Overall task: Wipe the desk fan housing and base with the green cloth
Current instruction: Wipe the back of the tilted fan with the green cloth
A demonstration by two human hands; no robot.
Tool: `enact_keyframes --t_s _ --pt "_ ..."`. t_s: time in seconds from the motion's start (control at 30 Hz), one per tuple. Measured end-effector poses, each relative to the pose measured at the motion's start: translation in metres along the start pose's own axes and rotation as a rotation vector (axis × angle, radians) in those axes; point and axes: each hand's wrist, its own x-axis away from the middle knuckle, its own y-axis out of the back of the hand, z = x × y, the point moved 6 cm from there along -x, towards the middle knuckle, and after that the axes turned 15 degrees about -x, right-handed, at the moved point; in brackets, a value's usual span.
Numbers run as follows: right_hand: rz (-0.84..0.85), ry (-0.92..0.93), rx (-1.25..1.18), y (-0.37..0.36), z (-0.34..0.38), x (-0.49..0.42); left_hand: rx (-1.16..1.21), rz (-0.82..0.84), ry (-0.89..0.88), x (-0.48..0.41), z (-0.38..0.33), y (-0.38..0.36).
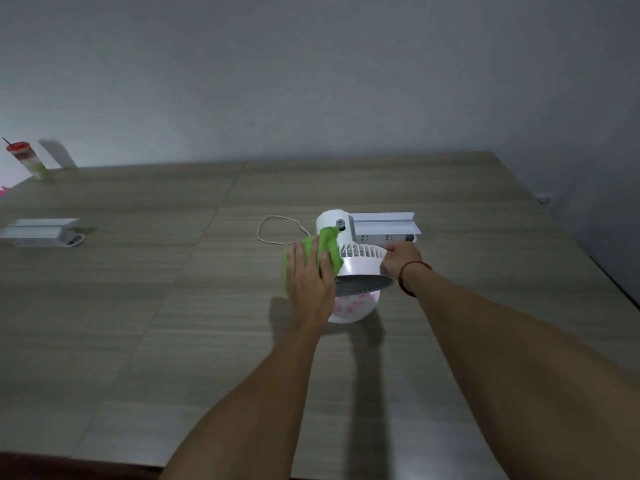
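A small white and pink desk fan (358, 268) lies tilted on the wooden table (173, 306), its dark front grille facing down toward me and its white base (330, 220) pointing away. My left hand (310, 284) presses the green cloth (329, 247) against the left side of the fan housing, the cloth reaching up to the base hinge. My right hand (398, 261) grips the right rim of the housing and holds it steady. A thin red band sits on my right wrist.
The fan's pale cord (277, 230) loops on the table behind my left hand. A white power strip box (384, 226) lies just behind the fan. Another white box (41, 232) is at the left edge, a red-capped tube (26, 159) at the far left corner. A wall stands behind.
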Motion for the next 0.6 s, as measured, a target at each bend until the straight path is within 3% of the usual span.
enact_keyframes --t_s 0.17,0.3,0.4,0.53,0.6 --pt "0.035 -0.015 -0.005 -0.007 0.005 0.0 -0.264 -0.061 -0.411 0.011 -0.044 -0.004" --pt "0.099 -0.047 0.08 -0.005 0.01 0.0 -0.358 -0.09 -0.429 0.01 -0.043 -0.009" --pt "0.055 -0.042 0.093 -0.002 0.007 -0.006 -0.25 -0.063 -0.204 -0.002 -0.022 0.001" --pt "0.056 -0.061 0.045 -0.007 0.005 -0.01 0.28 0.092 0.29 -0.024 0.038 -0.014" --pt "0.063 -0.066 0.058 -0.01 0.006 -0.009 0.425 0.163 0.479 -0.025 0.055 -0.019"
